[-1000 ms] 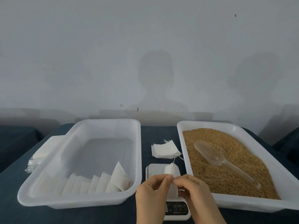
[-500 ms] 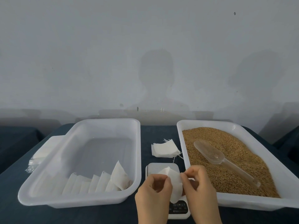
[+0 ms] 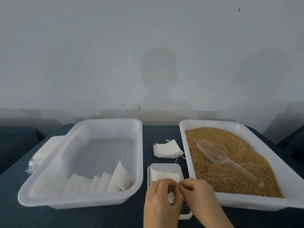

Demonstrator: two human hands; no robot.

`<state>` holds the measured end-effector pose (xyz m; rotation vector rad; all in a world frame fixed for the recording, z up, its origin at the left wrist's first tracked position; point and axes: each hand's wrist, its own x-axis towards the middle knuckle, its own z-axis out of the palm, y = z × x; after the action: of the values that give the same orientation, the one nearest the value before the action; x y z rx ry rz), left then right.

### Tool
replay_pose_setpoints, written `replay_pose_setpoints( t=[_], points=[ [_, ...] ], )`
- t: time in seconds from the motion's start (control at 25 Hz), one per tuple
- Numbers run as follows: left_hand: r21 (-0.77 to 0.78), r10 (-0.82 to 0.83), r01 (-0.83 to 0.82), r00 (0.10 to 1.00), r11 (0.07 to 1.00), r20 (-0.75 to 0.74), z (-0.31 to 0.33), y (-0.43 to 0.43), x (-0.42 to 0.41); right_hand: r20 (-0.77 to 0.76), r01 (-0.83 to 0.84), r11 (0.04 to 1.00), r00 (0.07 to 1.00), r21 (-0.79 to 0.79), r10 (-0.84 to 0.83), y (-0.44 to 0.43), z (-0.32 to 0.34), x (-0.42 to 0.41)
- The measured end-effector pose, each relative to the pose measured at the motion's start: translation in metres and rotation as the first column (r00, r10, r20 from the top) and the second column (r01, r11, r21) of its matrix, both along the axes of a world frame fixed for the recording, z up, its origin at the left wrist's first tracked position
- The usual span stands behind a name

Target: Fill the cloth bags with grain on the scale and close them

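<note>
Watching this through the head cam. Both hands are low at the near edge of the table (image 3: 98, 218), right over the scale (image 3: 166, 166). The cloth bag (image 3: 164, 176) lies on the scale's white platform, with its near end tucked under my fingers. My left hand (image 3: 161, 203) has its fingers curled and pinches the bag's near end, and a bit of white cloth shows under the knuckles. My right hand (image 3: 199, 196) comes in from the right, and its thumb and fingertips are pinched together on the same end, touching the left hand's fingertips. The hands hide most of the scale's display, so I can't read it.

The grain tray (image 3: 246, 201) is at the right edge of the table, nearly full of brown grain (image 3: 213, 139), with the clear plastic scoop (image 3: 218, 155) lying on top, handle toward the near right corner. A small stack of empty bags (image 3: 167, 148) sits just behind the scale, between the two trays. The big white tray (image 3: 82, 199) on the left holds a row of filled bags (image 3: 121, 176) leaning along its near wall. Behind that tray, at the left edge of the table, there's a pack of more white bags (image 3: 41, 153)
</note>
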<state>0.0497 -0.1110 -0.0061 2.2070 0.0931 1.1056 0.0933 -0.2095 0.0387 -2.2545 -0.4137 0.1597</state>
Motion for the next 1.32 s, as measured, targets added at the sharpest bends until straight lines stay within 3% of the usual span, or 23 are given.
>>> replay_pose_setpoints(
  t=[0.2, 0.36, 0.56, 0.72, 0.88, 1.0, 1.08, 1.2, 1.24, 1.32],
  points=[
    [0.205, -0.004, -0.017, 0.995, 0.979, 0.100, -0.006, 0.007, 0.002, -0.162, -0.009, 0.994, 0.986, 0.113, 0.028, 0.000, 0.003, -0.001],
    [0.297, -0.066, 0.016, 0.985, 0.955, 0.162, -0.003, 0.008, -0.001, -0.163, 0.045, 0.998, 0.986, 0.045, -0.037, -0.002, 0.004, 0.003],
    [0.514, -0.009, 0.051, 0.997, 0.857, -0.083, 0.002, 0.028, 0.004, -0.301, -0.080, 0.996, 0.950, 0.041, 0.089, -0.011, 0.018, 0.007],
    [0.321, -0.120, 0.192, 0.966, 0.928, -0.231, 0.004, 0.034, 0.018, -0.274, -0.112, 0.994, 0.956, -0.002, 0.107, -0.011, 0.022, 0.011],
    [-0.127, -0.304, 0.276, 0.851, 0.953, -0.427, -0.004, 0.035, 0.030, -0.214, -0.171, 0.985, 0.961, 0.029, 0.173, -0.018, 0.023, 0.022],
    [-0.451, -0.388, 0.184, 0.821, 0.874, -0.418, -0.008, 0.036, 0.041, 0.159, 0.049, 0.988, 0.987, -0.146, -0.025, -0.048, 0.019, 0.060],
    [-0.540, -0.426, 0.171, 0.816, 0.824, -0.391, -0.011, 0.038, 0.046, 0.383, 0.282, 0.885, 0.915, -0.371, -0.131, -0.078, 0.012, 0.092],
    [-0.576, -0.458, 0.177, 0.800, 0.798, -0.388, -0.013, 0.043, 0.056, 0.348, 0.359, 0.646, 0.925, -0.674, -0.151, -0.114, -0.007, 0.129],
    [-0.581, -0.464, 0.179, 0.796, 0.794, -0.388, -0.013, 0.043, 0.060, 0.334, 0.352, 0.611, 0.931, -0.709, -0.150, -0.118, -0.013, 0.135],
    [-0.596, -0.470, 0.172, 0.791, 0.784, -0.391, -0.012, 0.043, 0.067, 0.350, 0.358, 0.632, 0.926, -0.688, -0.144, -0.121, -0.019, 0.141]
  ],
)
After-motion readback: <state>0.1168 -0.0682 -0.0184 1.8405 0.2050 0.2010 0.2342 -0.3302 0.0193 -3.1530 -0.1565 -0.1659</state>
